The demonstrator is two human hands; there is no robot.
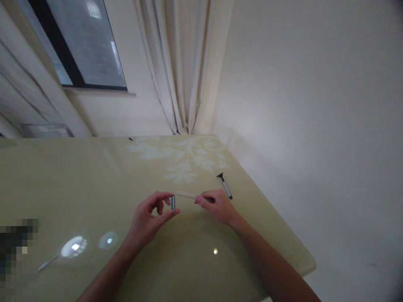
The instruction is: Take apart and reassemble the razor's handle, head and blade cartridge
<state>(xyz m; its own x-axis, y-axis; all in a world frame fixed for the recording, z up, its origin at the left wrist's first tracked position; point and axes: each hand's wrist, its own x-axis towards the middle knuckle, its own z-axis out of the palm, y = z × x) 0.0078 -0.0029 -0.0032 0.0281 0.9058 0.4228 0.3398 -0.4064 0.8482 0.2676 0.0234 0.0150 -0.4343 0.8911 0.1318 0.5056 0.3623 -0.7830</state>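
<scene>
My left hand (pixel 150 216) pinches a small razor cartridge (pixel 173 203) upright between thumb and fingertips, with a teal strip and dark edge showing. In my right hand (pixel 217 204) is a thin, pale stick-like tool (pixel 186 195), gripped between thumb and fingers. Its free end points left and lies close to the cartridge's top; whether they touch I cannot tell. What is at the tool's tip is too small to make out. Just beyond my right hand, a razor (pixel 225 186) with a grey-and-black handle lies on the table (pixel 151 268).
A small dark piece (pixel 130 139) lies near the table's far edge. The table's right edge runs along a white wall (pixel 299 105). Curtains (pixel 179 63) and a window (pixel 85 42) stand behind. Light reflections spot the glossy top, and a blurred-out patch covers the lower left.
</scene>
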